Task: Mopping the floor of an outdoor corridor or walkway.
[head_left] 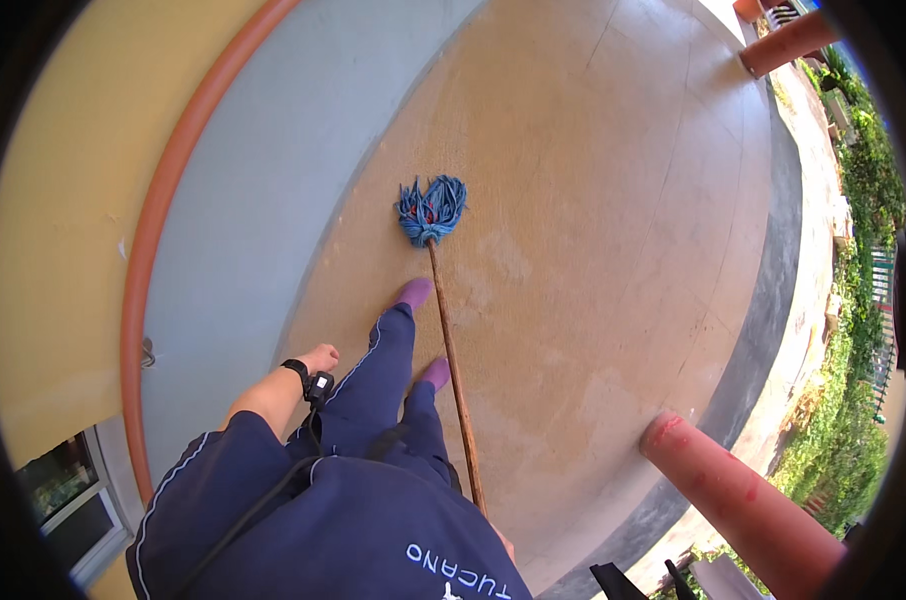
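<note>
A string mop with a blue head (431,212) rests on the floor ahead of my feet. Its long wooden handle (451,370) slants back past my right leg to my waist. At the handle's upper end only a sliver of my right hand (510,549) shows beside my dark blue shirt; the handle runs into that hand, whose fingers are mostly hidden. My left hand (321,358) hangs beside my left thigh, fingers curled in loosely, with nothing visible in them. On that wrist sit a black band (299,374) and a small device (320,386).
A wall with a grey-blue lower part (243,200) and a red-brown band (163,190) runs along the left, with a window (73,495) behind. Red pillars (733,490) (788,45) line the right edge of the beige floor (593,250). Green plants (863,190) grow outside.
</note>
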`<state>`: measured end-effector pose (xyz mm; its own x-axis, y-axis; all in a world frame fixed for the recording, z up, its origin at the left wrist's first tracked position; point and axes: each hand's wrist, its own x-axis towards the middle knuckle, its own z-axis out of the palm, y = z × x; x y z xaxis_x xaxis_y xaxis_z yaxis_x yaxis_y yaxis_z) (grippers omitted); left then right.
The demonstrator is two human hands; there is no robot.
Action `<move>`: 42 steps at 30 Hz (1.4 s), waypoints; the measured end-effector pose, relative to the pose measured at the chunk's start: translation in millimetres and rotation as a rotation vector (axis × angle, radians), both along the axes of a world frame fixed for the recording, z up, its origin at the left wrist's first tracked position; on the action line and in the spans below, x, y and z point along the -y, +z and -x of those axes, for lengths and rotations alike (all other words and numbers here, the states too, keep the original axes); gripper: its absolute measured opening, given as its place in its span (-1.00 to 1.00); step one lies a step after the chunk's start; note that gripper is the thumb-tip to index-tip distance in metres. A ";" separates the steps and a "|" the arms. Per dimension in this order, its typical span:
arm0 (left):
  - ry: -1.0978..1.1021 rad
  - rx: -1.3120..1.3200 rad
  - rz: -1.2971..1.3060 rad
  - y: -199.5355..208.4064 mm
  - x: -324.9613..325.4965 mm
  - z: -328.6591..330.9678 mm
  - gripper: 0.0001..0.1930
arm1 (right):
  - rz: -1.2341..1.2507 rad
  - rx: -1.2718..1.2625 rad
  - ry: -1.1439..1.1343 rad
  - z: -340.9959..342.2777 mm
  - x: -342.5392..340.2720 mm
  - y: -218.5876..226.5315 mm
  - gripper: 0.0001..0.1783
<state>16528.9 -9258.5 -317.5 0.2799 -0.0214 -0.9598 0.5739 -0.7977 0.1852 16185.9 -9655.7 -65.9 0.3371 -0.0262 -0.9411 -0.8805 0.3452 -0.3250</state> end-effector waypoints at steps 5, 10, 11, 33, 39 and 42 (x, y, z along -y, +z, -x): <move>0.046 -0.013 0.034 5.7 -4.8 -17.3 -0.69 | 0.037 0.044 0.000 -65.4 -14.5 -25.8 -0.39; 0.109 0.043 0.060 19.1 -16.6 -63.1 -0.69 | -0.074 0.055 0.031 -220.6 -33.5 -55.8 -0.40; 0.113 0.044 0.057 21.2 -25.4 -72.2 -0.69 | -0.092 0.086 0.013 -257.8 -41.3 -66.0 -0.43; 0.260 0.230 0.163 12.6 -97.2 -58.8 -0.70 | 0.628 0.280 0.496 -380.5 -50.3 -190.3 -0.38; 0.104 0.226 0.110 23.9 -71.9 -0.2 -0.71 | 0.765 0.281 0.544 -112.0 -68.0 -144.1 -0.39; 0.073 0.075 0.129 9.8 -57.3 46.5 -0.69 | 0.682 0.249 0.431 30.6 -89.2 -91.0 -0.36</move>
